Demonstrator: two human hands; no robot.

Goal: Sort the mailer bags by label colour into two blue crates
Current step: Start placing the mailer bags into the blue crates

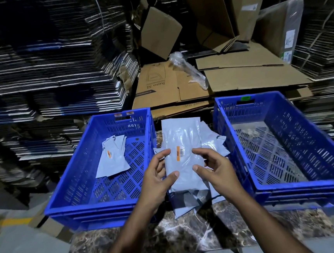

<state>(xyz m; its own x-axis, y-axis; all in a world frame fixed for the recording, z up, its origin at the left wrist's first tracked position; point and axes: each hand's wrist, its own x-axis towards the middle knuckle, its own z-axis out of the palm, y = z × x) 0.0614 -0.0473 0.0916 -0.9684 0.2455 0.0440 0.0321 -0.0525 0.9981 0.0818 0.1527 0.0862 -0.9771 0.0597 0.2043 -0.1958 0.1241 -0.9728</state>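
Two hands, left [159, 172] and right [211, 166], pinched one grey mailer bag [182, 155] by its side edges, between the blue crates [100, 204], above the pile [214, 142]. Orange label [178, 153] faced up. Bag looked light, limp, slippery; edge grip judged best.

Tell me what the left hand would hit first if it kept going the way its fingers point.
The left hand already grips the grey mailer bag; beyond that, likely the loose bags between the crates, though depth is unclear.
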